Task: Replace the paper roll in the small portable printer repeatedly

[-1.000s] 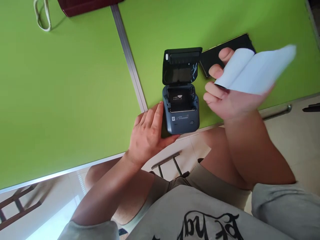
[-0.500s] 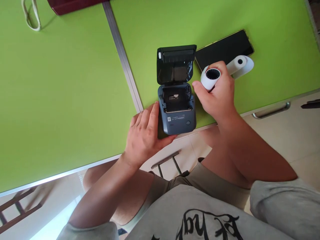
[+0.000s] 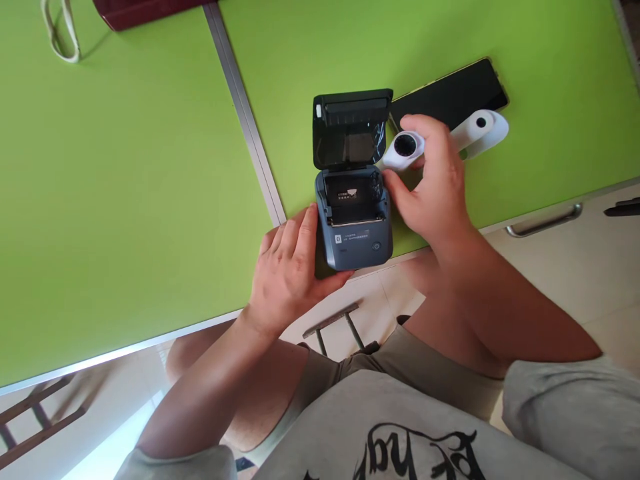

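Note:
A small grey label printer [image 3: 356,243] stands at the table's front edge with its dark lid [image 3: 350,143] swung up, baring the hollow inside. My left hand [image 3: 287,267] grips its left side, fingers along the wall and thumb against the front edge. Just right of the printer, my right hand [image 3: 433,177] has its thumb and fingers around a white label roll [image 3: 393,159] with a dark core. Part of that roll is hidden by the hand. Beyond the right hand lies a second white label roll [image 3: 495,130], its end curling loose.
A black phone [image 3: 450,93] lies behind the right hand, partly under it. A metal strip [image 3: 245,113] crosses the green table [image 3: 125,187]. At the far left are a dark red object [image 3: 150,10] and a white cord loop [image 3: 75,40]. A drawer handle [image 3: 545,221] sits below the right edge.
The label roll in my right hand has shifted left and tilted towards the printer, and the fingers have spread somewhat around it. My left hand and the printer have stayed in place.

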Demonstrator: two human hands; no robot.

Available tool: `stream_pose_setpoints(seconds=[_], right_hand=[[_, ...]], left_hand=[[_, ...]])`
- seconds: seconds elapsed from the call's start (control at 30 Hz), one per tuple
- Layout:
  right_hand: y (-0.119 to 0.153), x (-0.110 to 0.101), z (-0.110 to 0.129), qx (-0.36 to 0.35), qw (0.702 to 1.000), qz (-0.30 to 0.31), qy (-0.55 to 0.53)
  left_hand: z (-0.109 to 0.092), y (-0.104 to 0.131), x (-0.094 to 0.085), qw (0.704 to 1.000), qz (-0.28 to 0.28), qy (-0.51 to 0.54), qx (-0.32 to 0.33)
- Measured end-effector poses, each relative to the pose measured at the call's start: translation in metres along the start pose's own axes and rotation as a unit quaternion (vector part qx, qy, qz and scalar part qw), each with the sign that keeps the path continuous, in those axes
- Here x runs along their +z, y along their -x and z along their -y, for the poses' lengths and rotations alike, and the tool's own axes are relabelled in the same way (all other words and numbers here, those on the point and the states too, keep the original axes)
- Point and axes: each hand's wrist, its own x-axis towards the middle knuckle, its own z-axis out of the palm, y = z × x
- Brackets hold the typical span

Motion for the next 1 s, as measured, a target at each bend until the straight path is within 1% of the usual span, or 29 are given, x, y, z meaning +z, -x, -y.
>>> stream_pose_setpoints(seconds=[0.07,0.13,0.2,0.27,0.33,0.4,0.43,0.5,0.57,0.67,0.77,0.83,0.87,0.93,0.97,1.0], right_hand=[[-0.002,-0.009,0.005,-0.035,0.998,-0.042,0.004],[-0.004,-0.022,0.002,-0.061,0.994,-0.091,0.001],[-0.005,-0.035,-0.013,-0.093,0.985,-0.145,0.014],[-0.004,-0.044,-0.036,-0.088,0.982,-0.161,0.049],[-0.001,-0.046,-0.060,-0.053,0.986,-0.148,0.053],[0.001,-0.042,-0.075,0.019,0.991,-0.127,0.021],[0.001,-0.040,-0.079,0.059,0.992,-0.114,0.009],[0.000,-0.037,-0.078,0.131,0.988,-0.083,0.010],[-0.003,-0.036,-0.071,0.179,0.982,-0.054,0.037],[-0.006,-0.037,-0.063,0.200,0.978,-0.042,0.052],[-0.006,-0.037,-0.064,0.170,0.983,-0.070,0.024],[-0.006,-0.036,-0.060,0.120,0.986,-0.120,-0.011],[-0.006,-0.035,-0.054,0.083,0.985,-0.148,-0.036],[-0.008,-0.035,-0.034,-0.007,0.977,-0.194,-0.090],[-0.009,-0.035,-0.019,-0.058,0.972,-0.199,-0.114],[-0.010,-0.034,-0.004,-0.092,0.968,-0.197,-0.122]], left_hand=[[0.000,0.000,-0.001,1.000,0.005,0.000,-0.003],[-0.001,0.000,-0.001,1.000,0.012,-0.002,-0.009],[-0.001,0.000,-0.001,1.000,0.020,-0.007,-0.017],[-0.001,0.000,-0.001,0.999,0.024,-0.011,-0.022],[-0.002,-0.001,-0.001,0.999,0.026,-0.013,-0.024],[-0.002,-0.001,0.000,0.999,0.026,-0.017,-0.028],[-0.002,-0.002,0.000,0.999,0.027,-0.020,-0.031],[-0.002,-0.002,0.001,0.999,0.026,-0.026,-0.037],[-0.003,-0.002,0.001,0.999,0.025,-0.027,-0.039],[-0.003,-0.002,0.002,0.998,0.025,-0.026,-0.044],[-0.003,-0.002,0.002,0.998,0.026,-0.028,-0.045],[-0.003,-0.002,0.002,0.998,0.024,-0.027,-0.045],[-0.003,-0.002,0.002,0.998,0.024,-0.026,-0.045],[-0.002,-0.001,0.002,0.999,0.024,-0.019,-0.045],[-0.002,-0.001,0.002,0.999,0.025,-0.015,-0.046],[-0.002,-0.001,0.002,0.998,0.028,-0.009,-0.047]])
